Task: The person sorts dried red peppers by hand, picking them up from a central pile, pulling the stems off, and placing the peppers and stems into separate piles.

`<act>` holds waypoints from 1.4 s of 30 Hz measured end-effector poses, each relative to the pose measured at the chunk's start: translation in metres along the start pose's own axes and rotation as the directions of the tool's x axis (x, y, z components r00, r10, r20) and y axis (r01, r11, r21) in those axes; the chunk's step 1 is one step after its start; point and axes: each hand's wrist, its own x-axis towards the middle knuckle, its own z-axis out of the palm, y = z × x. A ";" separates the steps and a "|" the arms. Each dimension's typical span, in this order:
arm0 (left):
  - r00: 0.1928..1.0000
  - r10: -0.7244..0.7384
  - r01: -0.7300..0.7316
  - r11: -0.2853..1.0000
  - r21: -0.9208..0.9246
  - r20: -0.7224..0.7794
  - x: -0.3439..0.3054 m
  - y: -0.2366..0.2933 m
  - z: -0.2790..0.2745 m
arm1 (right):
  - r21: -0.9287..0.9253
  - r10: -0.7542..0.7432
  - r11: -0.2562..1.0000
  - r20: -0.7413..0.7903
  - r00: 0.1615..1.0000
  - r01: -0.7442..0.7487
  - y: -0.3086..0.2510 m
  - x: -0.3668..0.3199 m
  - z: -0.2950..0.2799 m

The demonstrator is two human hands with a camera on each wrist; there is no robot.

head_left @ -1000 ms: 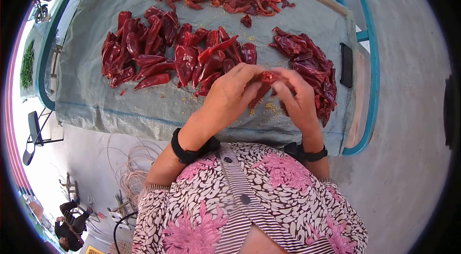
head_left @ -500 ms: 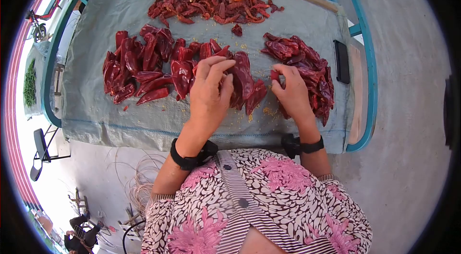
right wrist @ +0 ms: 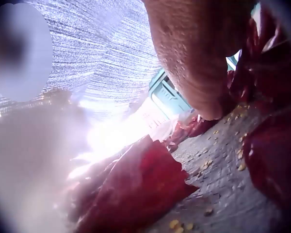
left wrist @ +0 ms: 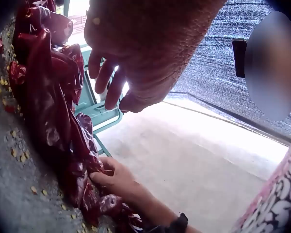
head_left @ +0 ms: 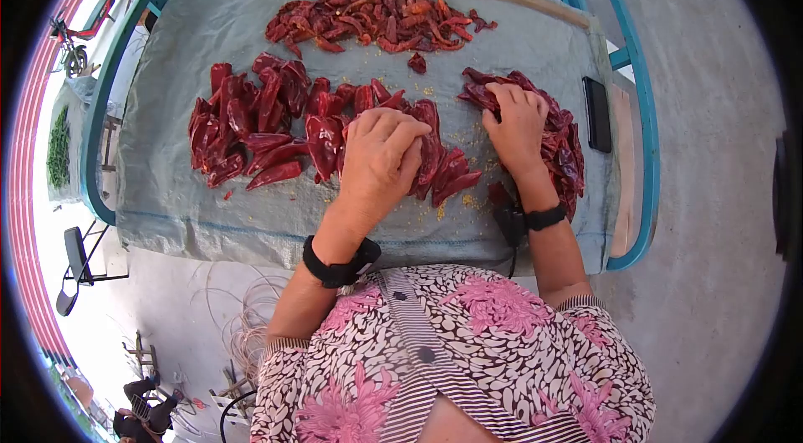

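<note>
My left hand [head_left: 383, 154] rests over the middle pile of glossy dried red peppers [head_left: 322, 138]. In the left wrist view its loosely bent fingers [left wrist: 104, 76] have no pepper between them. My right hand [head_left: 517, 129] is at the right-hand pile of dried red peppers [head_left: 565, 150], fingers over its upper left part. Seen from the left wrist, the right thumb and fingers pinch a dried pepper [left wrist: 104, 171] in that pile; the hand covers most of it. Near the right wrist lies a torn pepper piece [right wrist: 140, 187].
A pile of smaller, shrivelled red peppers [head_left: 368, 16] lies at the back, with one piece [head_left: 416, 63] apart. Yellow seeds [head_left: 470, 200] dot the grey sheet [head_left: 192, 225]. A phone [head_left: 596, 114] lies at the right, inside the teal frame [head_left: 651, 167].
My hands have parted from a pepper they handled together. The left has settled over the middle pile; the right has moved right and forward onto the right-hand pile.
</note>
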 end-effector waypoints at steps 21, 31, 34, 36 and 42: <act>0.999 -0.019 0.018 1.000 0.014 0.046 -0.003 0.016 0.010 | 0.814 -0.021 0.396 0.470 0.882 -0.424 -0.050 -0.018 -0.069; 0.963 -0.208 0.217 0.976 0.032 -0.168 -0.008 0.010 0.001 | 0.694 0.081 0.678 0.257 0.963 -0.242 -0.037 0.000 -0.066; 0.980 -0.167 0.179 0.977 0.116 -0.107 -0.010 0.012 0.011 | 0.176 0.075 0.980 0.116 0.990 -0.095 0.001 0.010 -0.042; 0.989 -0.135 0.125 0.981 0.149 0.056 -0.012 0.021 0.010 | -0.072 0.111 0.992 0.092 0.990 -0.104 0.023 0.009 -0.021; 0.994 -0.071 0.063 0.994 0.091 0.084 -0.010 0.021 0.001 | -0.079 0.207 0.977 0.156 0.966 -0.197 0.030 0.014 -0.018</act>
